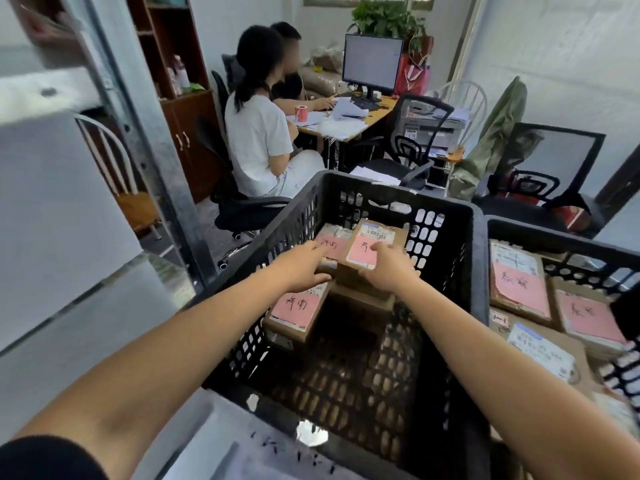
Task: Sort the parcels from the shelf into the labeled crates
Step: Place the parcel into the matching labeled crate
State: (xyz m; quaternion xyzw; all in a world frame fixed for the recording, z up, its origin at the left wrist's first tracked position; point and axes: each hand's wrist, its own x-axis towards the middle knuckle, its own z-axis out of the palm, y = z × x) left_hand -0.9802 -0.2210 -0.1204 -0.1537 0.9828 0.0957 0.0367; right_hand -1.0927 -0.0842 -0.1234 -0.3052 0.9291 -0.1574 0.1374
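Brown cardboard parcel with pink label [366, 252] lies inside the black plastic crate [398, 190], long axis pointing away; right hand [389, 271] has its grip clamped on the near end; left hand [301, 268], fingers straight, rests beside its left edge

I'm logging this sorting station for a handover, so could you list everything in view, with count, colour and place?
centre crate: one, black, straight ahead.
right crate: one, black, beside it.
top parcel: one, brown, pink label, atop the centre crate's stack.
other parcels: at least three in the centre crate, several in the right crate; brown, mostly pink labels.
desk: one, wooden, beyond the crates.
monitor: one, black, on the desk.
seated people: two, at the desk.
office chairs: at least two, black, around the desk.
plant: one, green, behind the monitor.
left hand: fingers straight, over the parcels.
right hand: grips the top parcel.
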